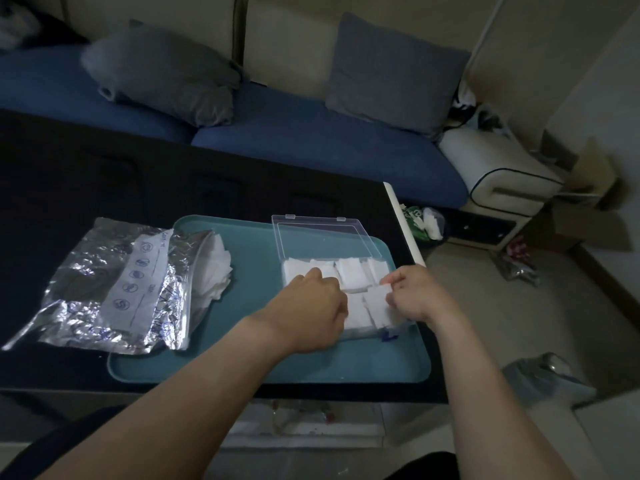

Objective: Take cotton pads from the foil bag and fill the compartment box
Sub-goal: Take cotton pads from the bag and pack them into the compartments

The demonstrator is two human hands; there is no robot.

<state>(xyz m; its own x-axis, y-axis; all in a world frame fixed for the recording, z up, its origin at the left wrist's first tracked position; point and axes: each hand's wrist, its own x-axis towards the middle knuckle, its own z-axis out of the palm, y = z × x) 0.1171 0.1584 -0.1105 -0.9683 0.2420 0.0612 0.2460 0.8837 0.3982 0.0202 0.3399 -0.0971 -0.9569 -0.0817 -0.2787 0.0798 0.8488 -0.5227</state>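
Observation:
A clear plastic compartment box (322, 233) with its lid folded back lies on a teal tray (256, 268). White cotton pads (349, 268) fill its compartments. My left hand (311, 306) lies over the box's near left part with fingers curled down onto the pads; what it holds is hidden. My right hand (415, 296) pinches a white cotton pad (377, 303) at the box's near right side. The crinkled foil bag (114, 289) lies at the left, partly on the tray, with more white pads (214, 268) spilling from its open mouth.
The tray sits on a black table (104, 178) whose right edge runs just past the box. A blue sofa (311, 140) with grey cushions stands behind. A bin (426, 223), cardboard boxes and scraps litter the floor at the right.

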